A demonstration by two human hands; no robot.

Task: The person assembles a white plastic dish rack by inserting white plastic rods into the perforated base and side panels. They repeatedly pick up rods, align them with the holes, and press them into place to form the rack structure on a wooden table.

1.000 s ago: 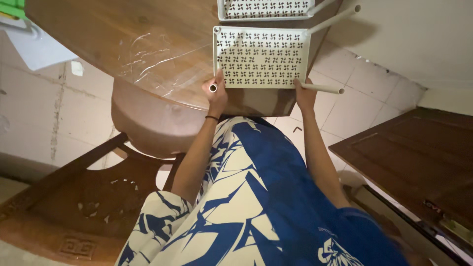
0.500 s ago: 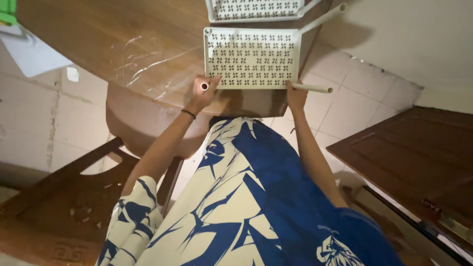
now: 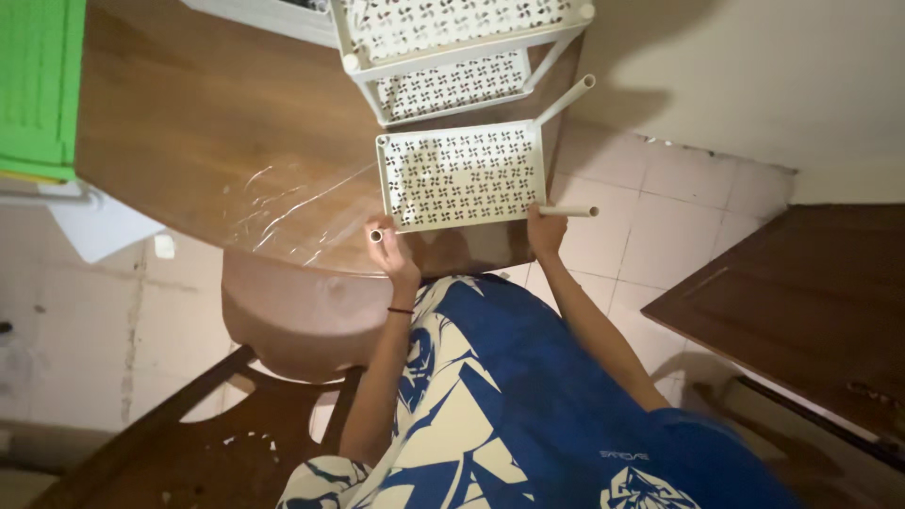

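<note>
A white perforated plastic shelf panel (image 3: 462,175) lies on the brown wooden table (image 3: 217,151) near its front edge. My left hand (image 3: 394,253) grips a short white tube (image 3: 377,236) at the panel's near left corner. My right hand (image 3: 544,231) holds the near right corner, where another white tube (image 3: 568,211) sticks out sideways. A third tube (image 3: 566,99) angles up from the far right corner. Behind the panel stands a partly built white rack (image 3: 452,47) with two perforated shelves.
Crumpled clear plastic wrap (image 3: 283,203) lies on the table left of the panel. A green object (image 3: 38,85) sits at the table's far left. A wooden chair (image 3: 283,320) stands under the table edge; a dark wooden door panel (image 3: 811,302) is at right over tiled floor.
The view has pulled back and down, so the rack behind the panel now shows. My left hand has shifted below the panel's corner, still on the tube; the right hand keeps its corner.
</note>
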